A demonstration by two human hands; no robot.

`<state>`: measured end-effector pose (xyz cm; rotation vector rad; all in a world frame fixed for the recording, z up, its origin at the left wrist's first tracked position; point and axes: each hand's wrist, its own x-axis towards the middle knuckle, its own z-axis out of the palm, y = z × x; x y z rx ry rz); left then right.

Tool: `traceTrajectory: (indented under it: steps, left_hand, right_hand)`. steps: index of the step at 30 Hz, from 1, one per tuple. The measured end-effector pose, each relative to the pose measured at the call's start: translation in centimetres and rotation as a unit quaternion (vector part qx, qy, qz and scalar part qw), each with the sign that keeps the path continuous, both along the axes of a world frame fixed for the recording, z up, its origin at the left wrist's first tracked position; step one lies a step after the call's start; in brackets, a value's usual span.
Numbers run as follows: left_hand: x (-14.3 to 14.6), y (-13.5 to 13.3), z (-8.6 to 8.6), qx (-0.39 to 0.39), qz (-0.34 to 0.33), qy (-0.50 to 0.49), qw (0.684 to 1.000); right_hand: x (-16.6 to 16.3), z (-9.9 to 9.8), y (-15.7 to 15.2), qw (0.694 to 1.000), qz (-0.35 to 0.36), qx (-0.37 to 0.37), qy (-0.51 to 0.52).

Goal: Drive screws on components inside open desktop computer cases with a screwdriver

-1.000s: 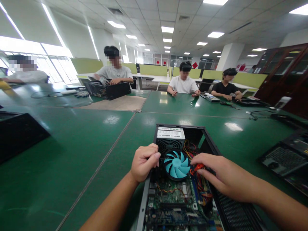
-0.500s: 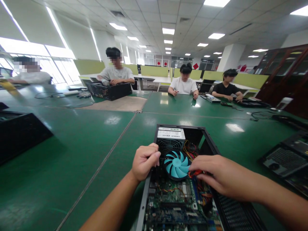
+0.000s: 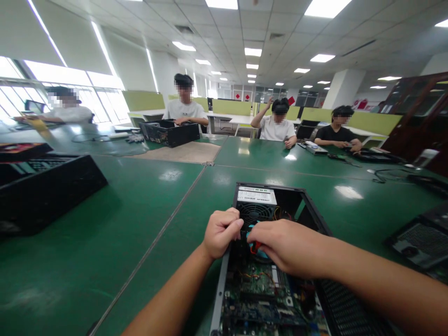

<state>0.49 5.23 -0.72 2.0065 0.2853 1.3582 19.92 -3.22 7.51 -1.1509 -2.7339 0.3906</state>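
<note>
An open black computer case (image 3: 308, 205) lies on the green table in front of me, its motherboard (image 3: 262, 298) showing. My left hand (image 3: 221, 232) is curled closed on the case's left wall beside the black fan grille (image 3: 255, 212). My right hand (image 3: 285, 246) lies over the blue cooler fan (image 3: 262, 252), hiding most of it, and its fingers pinch a small red part (image 3: 256, 246) at the fan. A power supply with a white label (image 3: 257, 196) sits at the case's far end.
Another black case (image 3: 45, 186) stands at the left, a case panel (image 3: 416, 240) at the right. Several people sit along the table's far side, one with an open case (image 3: 170, 132). Cables (image 3: 381, 175) lie at the far right.
My right hand has slid left with the red part and now covers the blue fan. The view has shifted, so the left case shows more. My left hand has stayed on the case wall.
</note>
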Motion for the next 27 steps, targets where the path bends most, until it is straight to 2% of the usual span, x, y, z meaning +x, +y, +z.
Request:
traceTrajectory:
  steps: [13, 20, 23, 25, 27]
  left_hand:
    - [0.0, 0.1, -0.1, -0.002, -0.001, 0.001, 1.000]
    - [-0.1, 0.1, 0.0, 0.006, 0.008, 0.011, 1.000]
    - [-0.2, 0.2, 0.0, 0.014, 0.006, 0.021, 1.000]
    - [-0.3, 0.3, 0.0, 0.019, 0.004, 0.028, 0.999]
    - [-0.4, 0.3, -0.1, 0.026, 0.003, 0.028, 0.999]
  right_hand:
    - [-0.5, -0.1, -0.1, 0.998, -0.001, 0.020, -0.055]
    - [-1.1, -2.3, 0.4, 0.995, -0.011, 0.048, -0.087]
    - [-1.2, -1.7, 0.0, 0.993, -0.027, 0.042, -0.109]
    - [-0.5, -0.4, -1.5, 0.998, -0.031, 0.038, -0.032]
    - [1.1, 1.1, -4.1, 0.992, -0.070, 0.042, 0.096]
